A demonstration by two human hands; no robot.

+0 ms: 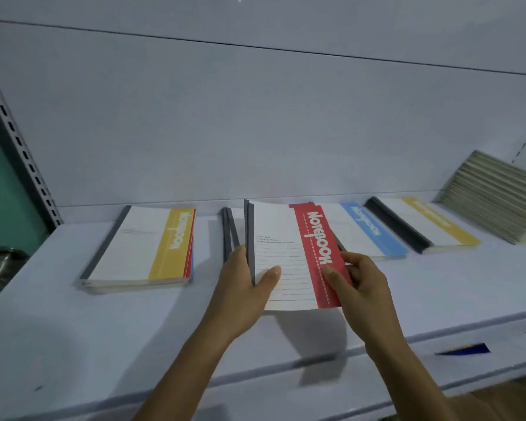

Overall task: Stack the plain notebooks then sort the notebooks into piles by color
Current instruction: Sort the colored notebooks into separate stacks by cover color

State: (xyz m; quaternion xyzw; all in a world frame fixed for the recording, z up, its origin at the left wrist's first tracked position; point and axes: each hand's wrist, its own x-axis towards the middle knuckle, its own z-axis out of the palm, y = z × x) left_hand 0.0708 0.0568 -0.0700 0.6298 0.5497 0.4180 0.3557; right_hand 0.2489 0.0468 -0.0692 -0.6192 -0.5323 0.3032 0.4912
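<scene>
I hold a red-banded notebook (289, 256) lifted above the white shelf (73, 329) in the middle. My left hand (246, 287) grips its grey spine edge, thumb on the lined cover. My right hand (359, 278) pinches its red band on the right side. Behind it lie grey spines of more notebooks (230, 229) and a blue-banded notebook (368, 229). A small pile topped by a yellow-banded notebook (143, 244) sits to the left, with red edges showing under it. Another yellow-banded pile (419, 223) lies to the right.
A slanted stack of plain pale notebooks (495, 192) leans at the far right against the back panel. A slotted metal upright (19, 141) runs down the left side. A metal knob (0, 262) shows at the left edge. The shelf's front lip (286, 378) runs below my wrists.
</scene>
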